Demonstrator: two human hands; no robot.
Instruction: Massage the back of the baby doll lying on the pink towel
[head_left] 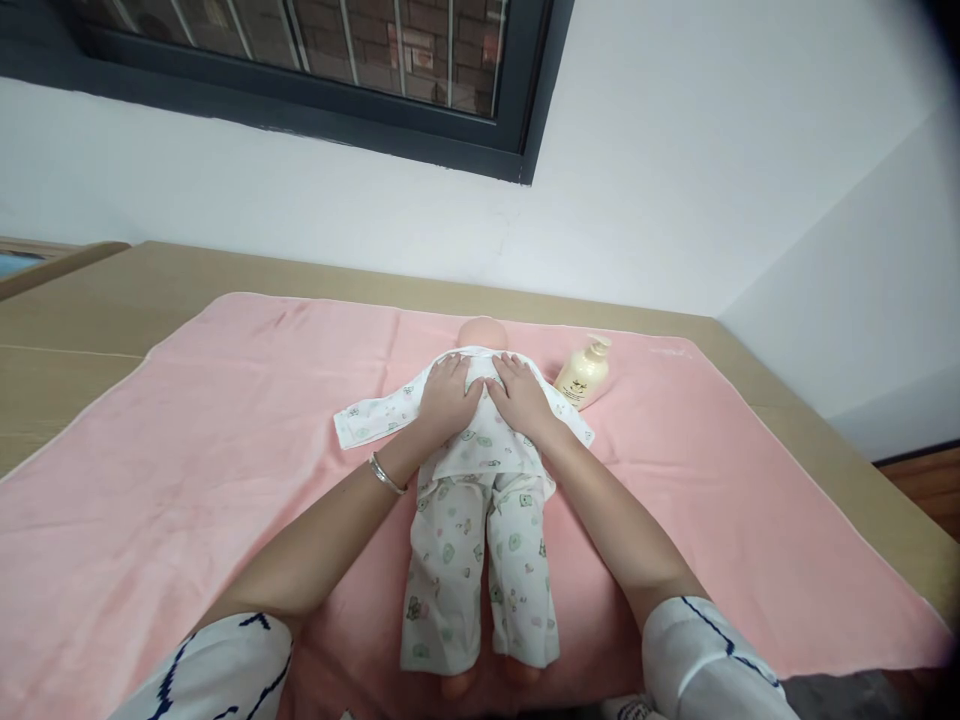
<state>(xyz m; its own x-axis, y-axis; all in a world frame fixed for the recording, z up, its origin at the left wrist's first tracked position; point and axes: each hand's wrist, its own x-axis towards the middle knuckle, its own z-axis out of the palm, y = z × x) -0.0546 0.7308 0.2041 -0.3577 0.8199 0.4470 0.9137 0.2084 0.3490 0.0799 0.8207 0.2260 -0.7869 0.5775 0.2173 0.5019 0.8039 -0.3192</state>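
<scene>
A baby doll (489, 455) lies face down, by the look of it, along the middle of a pink mat, its head at the far side. It wears a white printed top and matching trousers (448, 560). My left hand (450, 395) rests flat on the upper left of the doll's back, fingers stretched towards its head. On the upper right lies my right hand (521, 395), also flat, its thumb close to the left one. Just beyond the doll's right sleeve a cream pump bottle (583, 372) leans at a tilt on the mat.
The pink mat (247, 430) covers most of a light wooden surface (180, 280). A white wall (637, 200) with a dark-framed window (517, 150) rises behind it. At the far left is a wooden edge (82, 260).
</scene>
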